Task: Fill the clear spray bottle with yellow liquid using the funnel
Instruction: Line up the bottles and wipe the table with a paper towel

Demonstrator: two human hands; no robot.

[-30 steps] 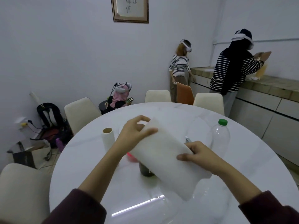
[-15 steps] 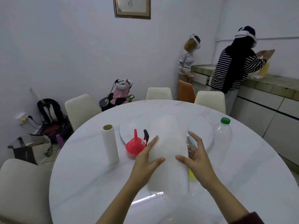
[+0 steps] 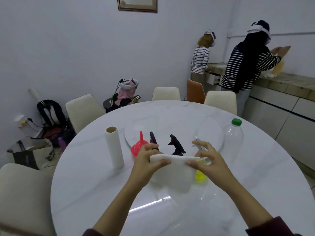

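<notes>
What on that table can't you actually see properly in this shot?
- Head view: the white paper towel, pinched by left hand and right hand, hides the spray bottles' bodies below the black spray head.
- Yellow liquid: its level is partly covered.
- Red funnel: the left hand covers its rim.

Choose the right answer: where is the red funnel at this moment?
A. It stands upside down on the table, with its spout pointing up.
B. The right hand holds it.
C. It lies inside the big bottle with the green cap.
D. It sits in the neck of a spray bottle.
A: the red funnel rests wide end down on the table, spout up, behind the left hand, which holds the paper towel.
</notes>
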